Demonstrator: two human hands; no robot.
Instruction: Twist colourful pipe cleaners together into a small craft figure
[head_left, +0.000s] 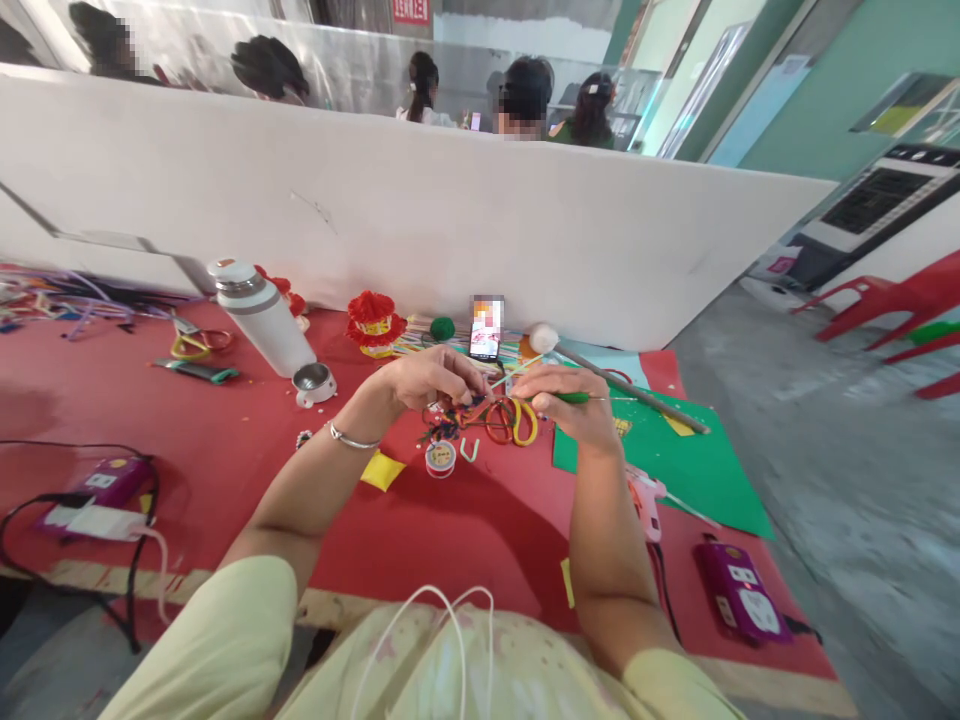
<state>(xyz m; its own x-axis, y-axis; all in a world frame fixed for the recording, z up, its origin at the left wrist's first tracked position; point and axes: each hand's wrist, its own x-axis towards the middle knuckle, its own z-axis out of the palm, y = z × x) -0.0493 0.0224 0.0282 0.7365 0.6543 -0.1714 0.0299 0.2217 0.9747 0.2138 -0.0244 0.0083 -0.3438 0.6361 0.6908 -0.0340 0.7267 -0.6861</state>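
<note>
- The left hand [431,378] is curled almost closed. Its fingertips pinch the end of a thin pale stick [512,372] and touch a bunch of bendy fuzzy wires [480,418].
- The right hand [571,400] is curled too, with its fingers nearly shut. It holds a green stem [581,398] that pokes out past its fingers to the right, and it seems to pinch the other end of the pale stick.
- The two hands are very close, almost touching, just above the red table [225,440].
- The fuzzy wires hang right under and between the hands. They are red, orange, yellow and dark blue.
- I think the wires are very light and soft. They bend easily and stay bent. They will not break, but they can tangle, so a pinch near the place to bend works best.
- The pale stick looks thin and light. It could snap, so hold it gently near the ends.
- Just below the left hand lies a small round spool [440,458], and a yellow pad [382,470] a bit more to the left.
- Under the right hand lies a green sheet [697,470], with a pink glue gun [646,500] near the wrist.
- Past the hands stands a phone [486,328], leaning on the white wall [450,200].
- Far to the left is a white bottle [262,315] with its cap [313,382] beside it.
</note>
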